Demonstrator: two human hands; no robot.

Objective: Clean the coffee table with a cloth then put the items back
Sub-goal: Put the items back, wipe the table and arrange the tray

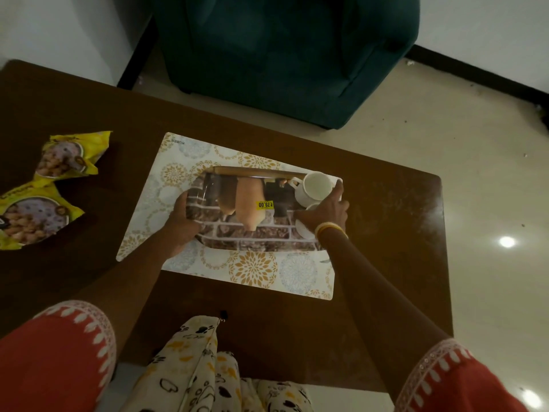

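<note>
Head view. A person is gripping a printed tray (pixel 252 215) at both short ends: the left hand (pixel 182 214) is curling its fingers round the 9 o'clock edge, and the right hand (pixel 325 214) is wrapping round the 3 o'clock edge, its fingers lying close together beside a white cup (pixel 313 188). The cup is standing on the tray at the 2 o'clock corner; a second white piece is showing just under the right hand, too hidden to identify. The tray is lying over a patterned placemat (pixel 252 269), which is resting near the centre of the brown coffee table (pixel 386 233). Whether the tray is touching the mat or being held just above it cannot be told. Two yellow snack packets (pixel 44 188) are lying at 9 o'clock on the table, well apart from the mat. No cloth is identifiable.

The step in hand appears to be putting the items back, with the tray being set on the mat. The next move probably calls for a level, even lowering so the cup is not tipping, then a release at both ends.
</note>
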